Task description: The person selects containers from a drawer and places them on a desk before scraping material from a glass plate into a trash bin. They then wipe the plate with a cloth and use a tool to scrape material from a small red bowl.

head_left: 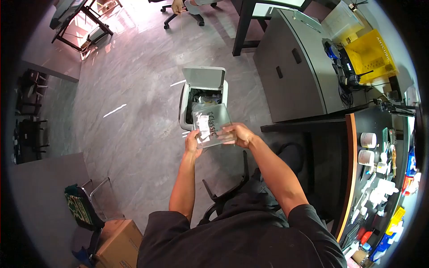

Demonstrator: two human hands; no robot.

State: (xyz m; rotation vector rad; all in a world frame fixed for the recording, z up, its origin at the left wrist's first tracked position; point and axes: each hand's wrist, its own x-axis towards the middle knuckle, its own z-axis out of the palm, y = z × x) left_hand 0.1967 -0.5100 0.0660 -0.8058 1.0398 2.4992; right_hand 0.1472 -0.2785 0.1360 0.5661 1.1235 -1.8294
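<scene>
A clear flat plastic box (219, 117) with the word "classic" on it is held between both hands, over the near part of an open bin. My left hand (192, 142) grips its lower left edge. On the right side, my right hand (240, 135) holds the box with its fingers against the clear face. The white bin (225, 93) stands on the floor with its grey lid (204, 77) raised at the far side. A dark liner and some crumpled waste show inside it.
A grey cabinet (286, 67) stands right, bearing a yellow box (368, 56) and cables. Nearer is a dark workbench (351, 178) with white jars. A cardboard box (118, 243) and chair (82, 207) are lower left. Another person's hand (178, 6) shows at the top.
</scene>
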